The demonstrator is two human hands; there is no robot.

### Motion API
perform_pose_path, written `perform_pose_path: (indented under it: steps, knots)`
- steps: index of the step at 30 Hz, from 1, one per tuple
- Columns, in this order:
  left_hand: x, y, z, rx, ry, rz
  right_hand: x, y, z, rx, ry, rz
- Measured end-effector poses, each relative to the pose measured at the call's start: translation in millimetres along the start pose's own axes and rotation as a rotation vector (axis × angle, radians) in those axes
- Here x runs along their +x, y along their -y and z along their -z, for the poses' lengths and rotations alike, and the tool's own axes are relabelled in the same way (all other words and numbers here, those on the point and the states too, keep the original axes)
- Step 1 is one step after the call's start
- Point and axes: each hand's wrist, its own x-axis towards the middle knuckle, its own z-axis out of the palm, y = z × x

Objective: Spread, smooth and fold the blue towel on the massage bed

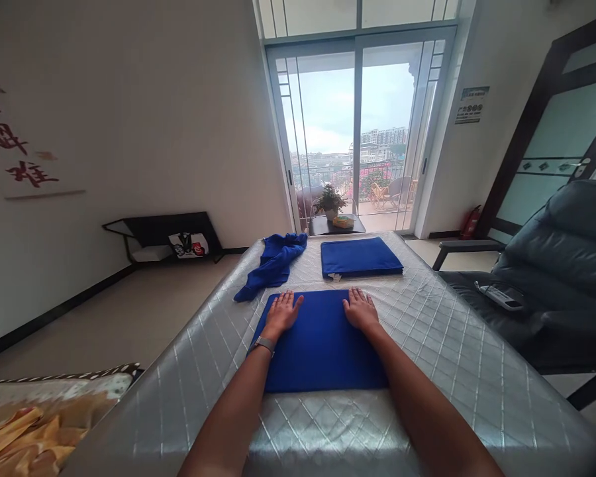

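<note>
Folded blue cloth [328, 351] right in front of me, laid flat as a neat rectangle on the silver quilted worktop [442, 344], and both my hands are on it. Left hand [282, 315] palm down at the far left corner, fingers stretched out straight, thumb angled away from them, pressing on the fabric and gripping nothing; a watch [265, 344] sits on that wrist. Over at the far right corner, my right hand [361, 310] lies just as flat, fingers extended and side by side, thumb pointing inward, and nothing is pinched there either. Between them the cloth runs smooth, its near edge straight along the quilting. Just beyond, slightly to the right, sits a second folded blue piece [360, 256], with a pale tag [334, 275] poking out at its near left corner. Across to the left of that, a crumpled blue garment [278, 260] sprawls by the far left edge. Off to the right, a dark armchair [551, 245] carries a pale device [500, 296] on its seat, well apart from my fingers.
</note>
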Motion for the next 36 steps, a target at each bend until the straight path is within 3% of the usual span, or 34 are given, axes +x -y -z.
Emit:
perform_pose_path:
  steps: [3,6,24,36]
  knots:
    - [-4,31,3.2,0.023,-0.025,0.048,1,-1,-1,-0.007,0.004,-0.002]
    - [-5,43,0.5,0.028,-0.05,0.05,2,-1,-2,-0.015,-0.003,-0.001]
    - [-6,39,-5.9,0.037,-0.13,0.059,2,2,0,-0.041,-0.001,-0.012]
    - [-1,42,-14.9,0.024,-0.172,0.065,-32,-3,-3,-0.027,0.018,0.006]
